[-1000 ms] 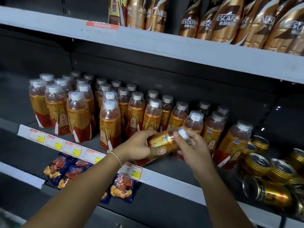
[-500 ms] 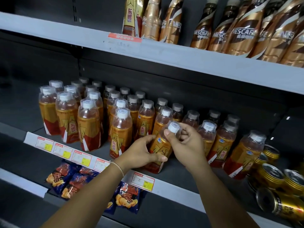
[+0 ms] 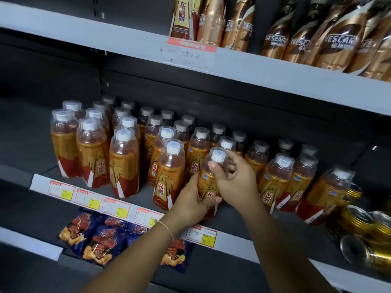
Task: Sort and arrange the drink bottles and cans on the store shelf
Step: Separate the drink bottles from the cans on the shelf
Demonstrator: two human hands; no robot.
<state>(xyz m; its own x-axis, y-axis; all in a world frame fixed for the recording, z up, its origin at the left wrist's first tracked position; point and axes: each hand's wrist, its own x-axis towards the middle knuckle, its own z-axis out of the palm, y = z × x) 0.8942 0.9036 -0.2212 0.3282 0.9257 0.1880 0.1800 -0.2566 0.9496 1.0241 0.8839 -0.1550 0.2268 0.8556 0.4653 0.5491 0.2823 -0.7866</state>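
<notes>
Fingers of both hands clamp one bottle (image 3: 208, 187): the left hand (image 3: 191, 205) wraps its lower body, the right hand (image 3: 233, 180) pinches the neck under the white cap. Its long axis stands nearly upright at the front edge of the middle shelf (image 3: 237, 240), beside the upright bottle rows (image 3: 127, 157). Toppled gold cans (image 3: 364, 233) lie well right, nearer the right hand. Snack bags (image 3: 99, 240) fill the shelf below.
</notes>
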